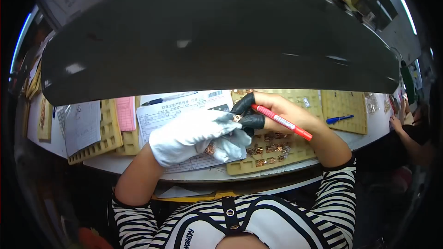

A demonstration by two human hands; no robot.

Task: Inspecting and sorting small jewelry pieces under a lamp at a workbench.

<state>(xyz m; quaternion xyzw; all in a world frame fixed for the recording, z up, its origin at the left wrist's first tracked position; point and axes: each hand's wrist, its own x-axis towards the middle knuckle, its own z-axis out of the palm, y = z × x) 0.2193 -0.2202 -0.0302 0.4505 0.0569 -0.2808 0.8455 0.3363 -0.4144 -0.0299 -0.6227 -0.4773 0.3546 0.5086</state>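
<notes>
A white fabric glove covers my left hand (195, 131), whose fingertips pinch a small rose-gold jewellery piece (237, 118). Another coppery piece (210, 148) shows at the lower fingers of that glove; how it is held is hidden. Black finger covers are on the thumb and fingers of my right hand (273, 110), which meet the glove at the small piece. Tucked in this same hand, a red marker pen (282, 121) slants down to the right. Beneath both hands are a printed form (173, 116) and a yellow compartment tray (238, 168) bearing several rose-gold jewellery pieces (273, 148).
A dark lamp hood (221, 41) spans the view above the hands. Leftward lie stacked yellow trays (116, 124), papers (83, 124), a pink slip (125, 114) and a black pen (152, 101). A blue pen (340, 119) rests on the right-hand tray (346, 102). Another person's arm (403, 133) is at far right.
</notes>
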